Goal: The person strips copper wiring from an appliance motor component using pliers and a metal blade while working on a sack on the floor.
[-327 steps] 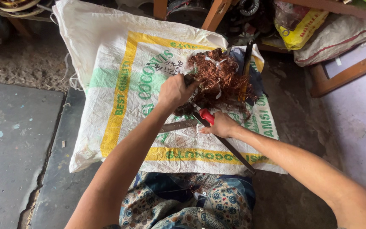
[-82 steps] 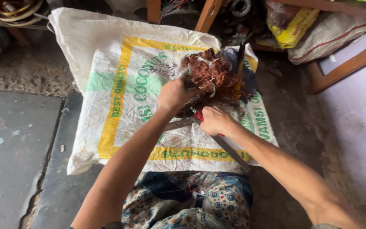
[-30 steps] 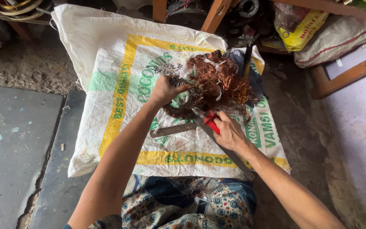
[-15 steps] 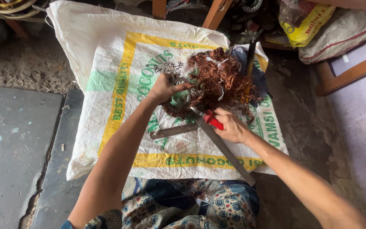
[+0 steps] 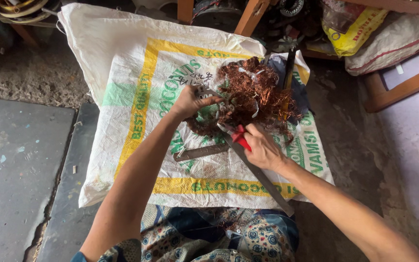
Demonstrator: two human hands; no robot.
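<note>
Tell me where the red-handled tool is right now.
In the head view the red-handled tool sits right of centre, gripped in the right hand, its tip at the lower edge of the copper wire tangle on the white woven sack.

Printed sacks and a bag on a workshop floor, seen from above.
White woven sack [image 5: 136,92] lies flat under both hands, w/ yellow border band & green lettering; its plain white top end folds away beyond the left hand [image 5: 190,99]. Far past the right hand [image 5: 263,150], top right: crumpled yellow plastic bag [image 5: 352,34] w/ red print, resting against a whitish sack [image 5: 398,41] w/ a red stripe.
</note>
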